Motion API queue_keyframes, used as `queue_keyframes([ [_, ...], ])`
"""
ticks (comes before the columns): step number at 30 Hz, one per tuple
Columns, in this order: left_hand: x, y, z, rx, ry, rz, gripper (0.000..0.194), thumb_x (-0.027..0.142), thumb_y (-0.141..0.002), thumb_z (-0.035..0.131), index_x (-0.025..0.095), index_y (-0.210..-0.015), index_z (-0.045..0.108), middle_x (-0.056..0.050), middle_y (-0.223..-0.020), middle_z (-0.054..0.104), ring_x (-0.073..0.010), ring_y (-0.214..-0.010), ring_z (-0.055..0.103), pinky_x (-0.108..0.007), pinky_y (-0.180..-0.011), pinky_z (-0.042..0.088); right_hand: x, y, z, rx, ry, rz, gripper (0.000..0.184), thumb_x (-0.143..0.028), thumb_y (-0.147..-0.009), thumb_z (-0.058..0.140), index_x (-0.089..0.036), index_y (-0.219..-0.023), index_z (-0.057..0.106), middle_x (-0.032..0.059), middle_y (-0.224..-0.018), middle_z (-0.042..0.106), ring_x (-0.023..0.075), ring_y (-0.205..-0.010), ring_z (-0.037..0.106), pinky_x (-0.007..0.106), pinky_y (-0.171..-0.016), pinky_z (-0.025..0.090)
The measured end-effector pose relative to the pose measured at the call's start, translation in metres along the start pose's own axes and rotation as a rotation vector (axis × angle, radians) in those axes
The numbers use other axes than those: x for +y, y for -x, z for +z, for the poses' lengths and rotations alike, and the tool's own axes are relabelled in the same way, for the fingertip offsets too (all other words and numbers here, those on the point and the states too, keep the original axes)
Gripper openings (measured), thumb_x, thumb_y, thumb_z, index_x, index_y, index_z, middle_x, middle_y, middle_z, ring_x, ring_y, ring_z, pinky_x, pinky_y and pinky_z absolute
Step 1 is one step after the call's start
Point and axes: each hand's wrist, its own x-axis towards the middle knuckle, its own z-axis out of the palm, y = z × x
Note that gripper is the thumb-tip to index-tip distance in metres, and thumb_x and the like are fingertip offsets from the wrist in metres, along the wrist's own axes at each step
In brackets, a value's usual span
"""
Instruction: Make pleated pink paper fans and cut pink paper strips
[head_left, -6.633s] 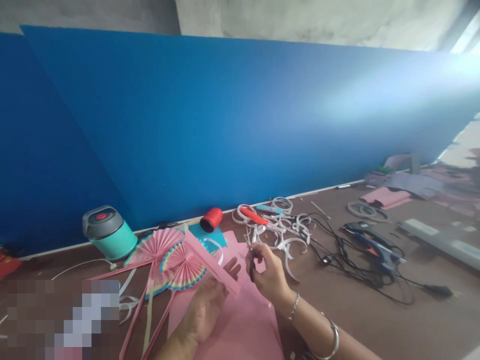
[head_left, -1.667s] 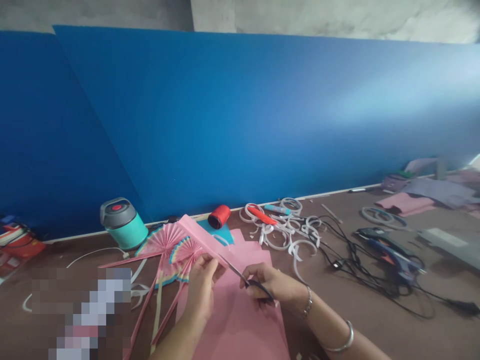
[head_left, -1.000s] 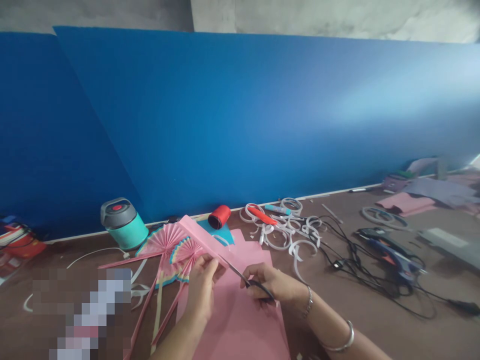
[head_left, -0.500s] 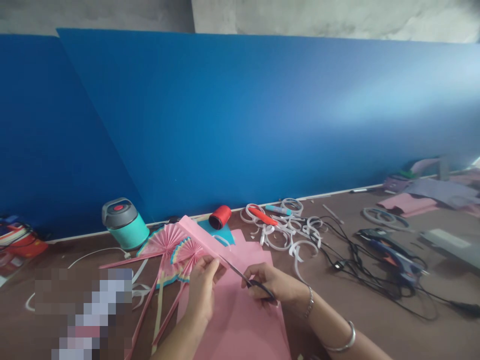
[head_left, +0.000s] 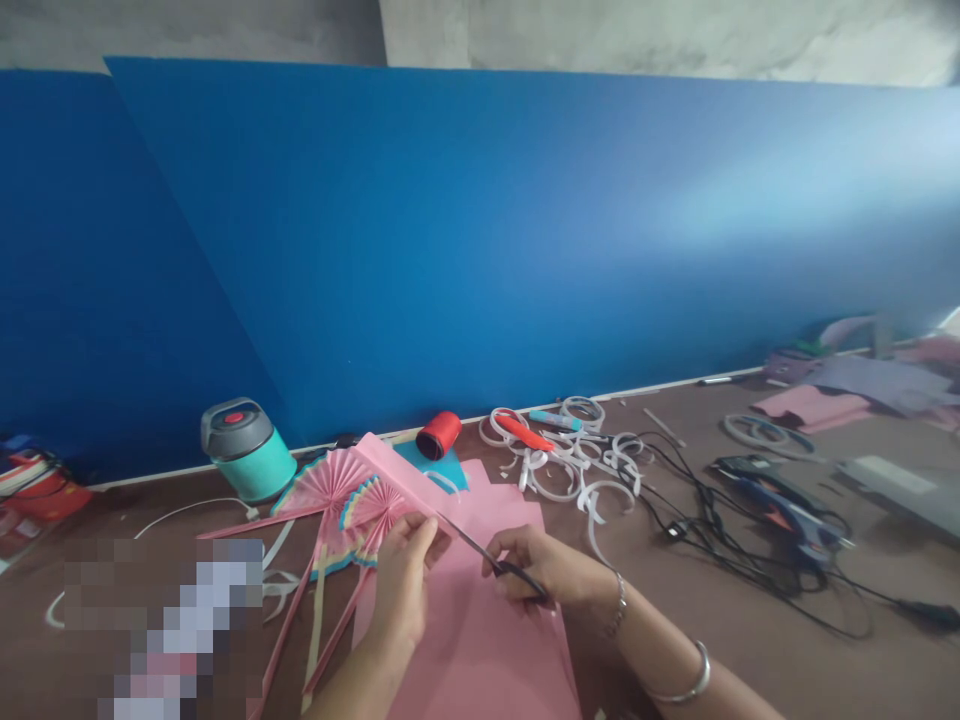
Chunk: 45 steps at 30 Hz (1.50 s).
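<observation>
My left hand (head_left: pixel 409 570) pinches a folded strip of pink paper (head_left: pixel 390 472) between thumb and fingers. In my right hand (head_left: pixel 536 565) is a pair of dark-handled scissors (head_left: pixel 474 545), its blades lying at the strip's edge close to my left fingertips. Whether the blades are parted cannot be made out. Beneath both hands lies a larger pink paper sheet (head_left: pixel 480 650) with a stepped far edge. Pleated pink paper fans (head_left: pixel 346 485) with blue and yellow rims rest just left of the strip. A blue paper piece (head_left: pixel 450 467) shows behind it.
A red spool (head_left: pixel 439 435) lies near the blue partition (head_left: pixel 480 240). Curled white strips (head_left: pixel 559 475) and an orange-red cutter (head_left: pixel 523 432) are to its right. A turquoise jar (head_left: pixel 259 465) stands at left. Black cables (head_left: pixel 720 540) and a glue gun (head_left: pixel 787 520) occupy the right.
The view has shifted very slightly. Both hands, the pink strip and the scissors keep nearly the same positions.
</observation>
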Motion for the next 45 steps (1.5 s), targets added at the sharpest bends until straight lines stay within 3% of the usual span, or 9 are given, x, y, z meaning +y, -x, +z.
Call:
queue_keyframes([
  [16,0.0038,0.0025,0.0022,-0.009,0.010,-0.024,0.026,0.031,-0.057,0.079,0.015,-0.068,0.061,0.002,-0.065,0.062,-0.0135,-0.067,0.061,-0.030,-0.075,0.053,0.0035,-0.0026,0.0000,0.011,0.040,0.009,0.029,-0.029,-0.068,0.071,-0.014,-0.091,0.060,-0.0045,-0.051,0.060,0.0060,-0.036,0.049,0.013,-0.034,0.033],
  [27,0.0030,0.0019,0.0021,0.012,0.001,-0.041,0.027,0.030,-0.053,0.080,0.016,-0.066,0.061,0.001,-0.068,0.066,-0.0138,-0.067,0.063,-0.028,-0.072,0.053,0.0037,-0.0041,0.0000,0.023,0.058,0.035,0.033,-0.030,-0.068,0.072,-0.015,-0.094,0.061,-0.0033,-0.055,0.062,0.0071,-0.039,0.053,0.011,-0.031,0.030],
  [45,0.0002,0.0027,0.0020,-0.032,0.018,-0.078,0.024,0.026,-0.056,0.079,0.015,-0.067,0.061,0.001,-0.066,0.063,-0.0117,-0.065,0.060,-0.026,-0.070,0.052,-0.0003,-0.0030,0.0046,0.053,0.086,0.051,0.029,-0.026,-0.067,0.069,-0.016,-0.093,0.059,-0.0039,-0.054,0.062,0.0078,-0.040,0.054,0.011,-0.030,0.031],
])
